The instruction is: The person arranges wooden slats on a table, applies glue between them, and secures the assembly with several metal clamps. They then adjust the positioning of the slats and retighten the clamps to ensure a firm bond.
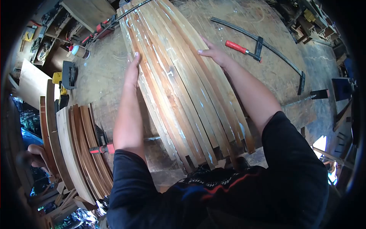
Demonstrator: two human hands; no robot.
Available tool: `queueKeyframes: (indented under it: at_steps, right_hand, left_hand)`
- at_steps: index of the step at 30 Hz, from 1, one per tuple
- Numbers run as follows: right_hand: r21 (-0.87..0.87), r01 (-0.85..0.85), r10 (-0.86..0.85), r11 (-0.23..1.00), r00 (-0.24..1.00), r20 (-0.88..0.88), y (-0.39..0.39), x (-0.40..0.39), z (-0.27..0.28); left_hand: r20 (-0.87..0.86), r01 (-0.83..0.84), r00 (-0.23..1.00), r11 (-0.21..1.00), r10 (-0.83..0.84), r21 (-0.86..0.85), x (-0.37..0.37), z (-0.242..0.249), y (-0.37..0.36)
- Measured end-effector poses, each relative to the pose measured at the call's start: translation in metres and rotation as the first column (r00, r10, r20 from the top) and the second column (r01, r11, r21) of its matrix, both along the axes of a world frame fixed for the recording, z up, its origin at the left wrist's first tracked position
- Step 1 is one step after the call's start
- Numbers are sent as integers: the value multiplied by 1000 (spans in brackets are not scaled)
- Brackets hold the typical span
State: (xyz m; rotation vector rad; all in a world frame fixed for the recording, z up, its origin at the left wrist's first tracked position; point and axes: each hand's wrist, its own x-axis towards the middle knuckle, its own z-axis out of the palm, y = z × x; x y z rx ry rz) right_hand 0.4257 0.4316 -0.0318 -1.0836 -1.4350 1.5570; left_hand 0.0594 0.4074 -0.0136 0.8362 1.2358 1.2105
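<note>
A panel of long wooden strips (171, 87) lies side by side before me, with white glue-like smears along the seams and uneven near ends. My left hand (132, 70) grips its left edge, thumb on top and the other fingers mostly hidden along the side. On the right edge, my right hand (214, 55) holds the panel the same way, its thumb pressed on the top face. A bar clamp (133, 9) crosses the strips at the far end. To the right of my right hand rests a loose F-clamp with a red handle (236, 46).
The panel is on a worn wooden workbench (103, 72). A bottle (81, 52) stands at the left, near a dark tool with yellow parts (68, 75). Several boards (82, 141) lean at the lower left, beside a red-handled clamp (101, 149). Another person's limb (38, 154) shows at far left.
</note>
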Motion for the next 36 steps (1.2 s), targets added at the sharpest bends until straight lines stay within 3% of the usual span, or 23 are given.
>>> queueKeyframes:
  at_steps: [1,7,11,16,19,31,36]
  right_hand:
    - [7,18,-18,1000,999,33,-1,2,0]
    - [-108,4,-29,994,972,-234,-9,13,0]
    - [-98,83,-100,992,978,-183,-21,29,12]
    - [-48,155,-157,987,987,-38,-20,54,8]
    - [-95,118,-131,988,980,-147,-23,50,17]
    - [18,229,-226,973,968,-110,-52,46,33]
    - [5,260,-259,966,962,-89,-54,43,39]
  left_hand:
    - [-9,-17,1000,1000,17,2,8,7,0]
    - [-100,9,995,999,-5,41,33,26,8]
    - [-74,58,996,998,-58,-1,33,5,31]
    - [31,125,992,992,-126,23,63,13,30]
    - [72,114,991,993,-116,27,58,19,28]
    - [83,236,964,955,-254,180,59,35,26]
    - [111,173,976,975,-190,141,61,32,26]
